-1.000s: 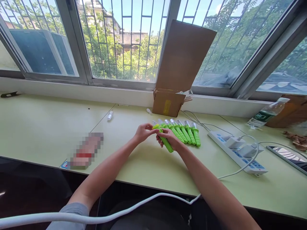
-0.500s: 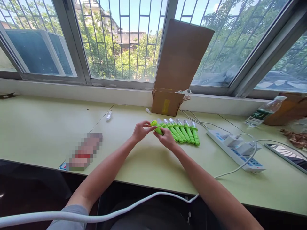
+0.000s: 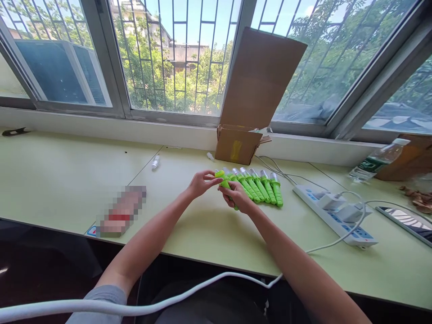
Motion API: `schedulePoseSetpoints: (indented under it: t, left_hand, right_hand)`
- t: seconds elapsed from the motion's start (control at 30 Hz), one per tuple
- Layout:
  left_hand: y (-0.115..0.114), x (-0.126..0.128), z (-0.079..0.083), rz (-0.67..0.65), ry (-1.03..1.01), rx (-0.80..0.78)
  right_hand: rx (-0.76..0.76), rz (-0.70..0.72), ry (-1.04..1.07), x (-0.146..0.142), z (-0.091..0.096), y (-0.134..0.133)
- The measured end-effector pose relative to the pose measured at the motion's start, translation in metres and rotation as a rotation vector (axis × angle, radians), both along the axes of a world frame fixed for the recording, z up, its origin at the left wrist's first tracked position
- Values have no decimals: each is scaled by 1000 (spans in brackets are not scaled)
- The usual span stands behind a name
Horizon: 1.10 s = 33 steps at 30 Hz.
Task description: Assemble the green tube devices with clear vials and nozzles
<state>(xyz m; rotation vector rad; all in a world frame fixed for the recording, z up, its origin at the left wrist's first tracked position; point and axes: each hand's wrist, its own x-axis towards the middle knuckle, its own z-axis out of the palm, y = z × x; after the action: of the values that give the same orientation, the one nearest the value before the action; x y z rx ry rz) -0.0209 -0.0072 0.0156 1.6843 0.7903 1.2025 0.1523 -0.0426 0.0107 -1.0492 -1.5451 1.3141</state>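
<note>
My right hand (image 3: 238, 196) is wrapped round a green plastic stick (image 3: 223, 181), held just above the pale green table (image 3: 67, 180). My left hand (image 3: 200, 183) pinches the top end of that same stick with thumb and fingers. Just to the right, a row of several more green sticks (image 3: 261, 185) with clear tips lies side by side on the table, touching my right hand's side.
An open cardboard box (image 3: 238, 144) stands against the window sill behind the row. A white power strip (image 3: 334, 215) with plugged chargers and cables lies right. A water bottle (image 3: 378, 159) lies far right, a small clear vial (image 3: 155, 161) left of centre, a blurred pack (image 3: 121, 211) at left.
Both hands stay on the green stick; they have turned it slightly and shifted it a little, with the stick's lower end now mostly hidden in my right hand.
</note>
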Motion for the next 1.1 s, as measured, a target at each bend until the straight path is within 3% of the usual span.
schedulePoseSetpoints:
  t: [0.2, 0.37, 0.57, 0.67, 0.73, 1.1]
  left_hand:
    - [-3, -1, 1, -42, 38, 11]
    - [2, 1, -4, 77, 53, 93]
    - [5, 1, -9, 211, 107, 121]
    - [5, 2, -8, 187, 87, 136]
    - [4, 1, -7, 156, 70, 136]
    - [5, -2, -6, 108, 71, 105]
  right_hand:
    - [-91, 136, 55, 0, 4, -4]
    - [-56, 80, -2, -4, 1, -2]
    - [269, -203, -188, -5, -7, 8]
    - [460, -317, -280, -5, -7, 9]
    - [498, -323, -293, -5, -5, 7]
    - [179, -78, -19, 0, 4, 1]
